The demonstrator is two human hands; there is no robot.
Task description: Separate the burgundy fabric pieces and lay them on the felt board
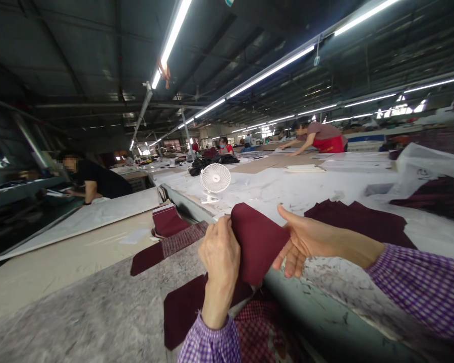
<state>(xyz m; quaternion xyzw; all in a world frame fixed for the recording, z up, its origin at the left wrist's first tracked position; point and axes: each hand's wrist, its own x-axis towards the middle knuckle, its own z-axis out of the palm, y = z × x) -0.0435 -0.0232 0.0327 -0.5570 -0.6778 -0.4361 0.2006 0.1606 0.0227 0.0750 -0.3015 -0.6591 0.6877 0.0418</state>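
A maroon cut piece of fabric (pixel 259 242) is held up in front of me above the gap between two tables. My left hand (pixel 220 249) is closed on its left edge, fingers curled into a fist. At the opposite corner, my right hand (pixel 306 239) has its thumb raised and fingers spread, with the fabric's tip against the fingers. Below my left wrist lies another maroon fabric piece (pixel 181 312), partly hidden by the arm. Farther up that table are a small maroon fabric stack (pixel 170 222) and a maroon strip with a speckled section (pixel 181 239).
A white fan (pixel 215 179) stands on the white-covered table (pixel 257 194). Dark maroon fabric pieces (pixel 355 219) and clear plastic sheeting (pixel 419 169) lie to the right. One person (pixel 102 176) leans over a table at left; another in a red apron (pixel 327 138) works farther back.
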